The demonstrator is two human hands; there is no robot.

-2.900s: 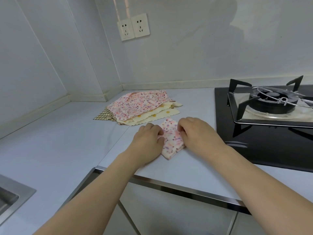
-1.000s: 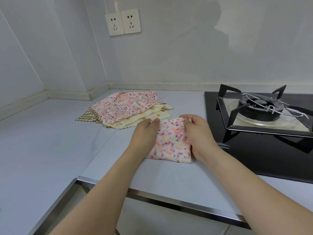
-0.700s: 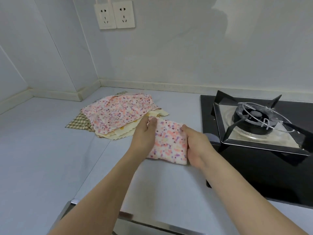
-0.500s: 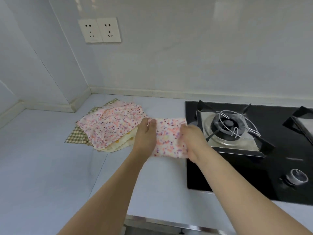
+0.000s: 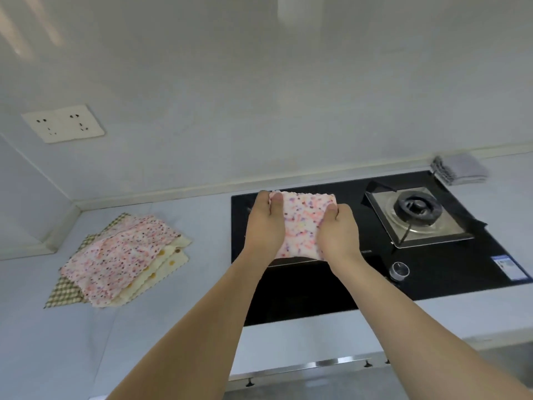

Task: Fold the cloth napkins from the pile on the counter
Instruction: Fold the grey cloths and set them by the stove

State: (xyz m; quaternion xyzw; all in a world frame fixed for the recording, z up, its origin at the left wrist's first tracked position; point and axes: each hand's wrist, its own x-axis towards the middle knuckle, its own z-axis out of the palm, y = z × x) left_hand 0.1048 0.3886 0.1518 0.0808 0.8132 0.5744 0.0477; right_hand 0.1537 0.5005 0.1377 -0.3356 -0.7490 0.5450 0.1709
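Gripping a folded floral napkin (image 5: 301,223) by its two side edges, the left hand (image 5: 264,226) and right hand (image 5: 337,230) hold it between them above the black stove (image 5: 317,287), thumbs on top; the fingers beneath are hidden. Well to the left of the hands, the pile of napkins (image 5: 121,259) lies on the counter (image 5: 57,336). Right of the hands sit a burner (image 5: 418,207) and a knob (image 5: 399,269). Farther right, a blue sticker (image 5: 509,267) is too blurred to read. Beyond it lies a grey cloth (image 5: 458,170), also blurred.
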